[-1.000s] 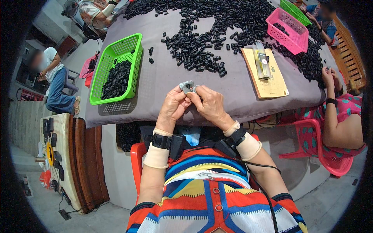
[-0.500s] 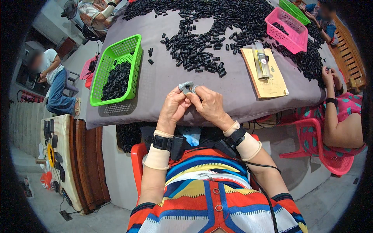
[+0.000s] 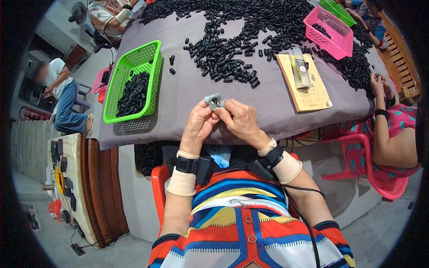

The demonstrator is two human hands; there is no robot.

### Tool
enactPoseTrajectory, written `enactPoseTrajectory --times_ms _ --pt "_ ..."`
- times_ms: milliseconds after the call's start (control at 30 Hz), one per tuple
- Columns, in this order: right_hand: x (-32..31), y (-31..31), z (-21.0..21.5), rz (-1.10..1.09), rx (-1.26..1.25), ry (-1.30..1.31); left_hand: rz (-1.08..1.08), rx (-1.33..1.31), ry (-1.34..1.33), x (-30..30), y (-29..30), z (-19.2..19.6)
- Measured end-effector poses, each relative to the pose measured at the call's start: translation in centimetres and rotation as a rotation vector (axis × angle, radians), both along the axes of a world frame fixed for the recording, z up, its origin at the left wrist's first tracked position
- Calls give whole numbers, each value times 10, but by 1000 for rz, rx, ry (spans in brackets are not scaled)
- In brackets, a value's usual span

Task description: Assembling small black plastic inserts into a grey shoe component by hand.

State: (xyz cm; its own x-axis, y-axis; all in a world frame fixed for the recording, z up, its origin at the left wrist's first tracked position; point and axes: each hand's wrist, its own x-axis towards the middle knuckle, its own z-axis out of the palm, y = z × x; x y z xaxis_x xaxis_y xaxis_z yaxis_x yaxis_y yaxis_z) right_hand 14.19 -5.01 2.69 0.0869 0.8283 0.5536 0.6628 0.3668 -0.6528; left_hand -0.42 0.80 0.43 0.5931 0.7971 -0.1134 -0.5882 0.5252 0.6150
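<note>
My left hand and my right hand meet above the near edge of the table, fingers pinched together. Grey wrapping covers some fingertips of both hands. Between them sits a small black part, mostly hidden by the fingers. It looks like the short black cylindrical pieces heaped over the table, though its exact kind is too small to make out. To the left of my hands stands a green basket holding a pile of similar black pieces.
A yellow pad with a clear plastic case on it lies to the right. Farther back are a pink basket and another green basket. A person's hands work at the right edge. Two loose pieces lie by my basket.
My hands stay almost in place, with slight finger movement around the small black part. The whole view has shifted very slightly.
</note>
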Motion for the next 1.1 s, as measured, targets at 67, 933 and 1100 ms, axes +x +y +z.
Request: enactPoseTrajectory --times_ms 67,933,1100 --pt "0 0 1 9 4 10 -18 13 -8 -1 -1 1" --pt "-2 1 1 -19 17 24 -21 9 0 -2 -3 3" --pt "2 1 0 4 6 -12 27 -30 29 2 -3 6"
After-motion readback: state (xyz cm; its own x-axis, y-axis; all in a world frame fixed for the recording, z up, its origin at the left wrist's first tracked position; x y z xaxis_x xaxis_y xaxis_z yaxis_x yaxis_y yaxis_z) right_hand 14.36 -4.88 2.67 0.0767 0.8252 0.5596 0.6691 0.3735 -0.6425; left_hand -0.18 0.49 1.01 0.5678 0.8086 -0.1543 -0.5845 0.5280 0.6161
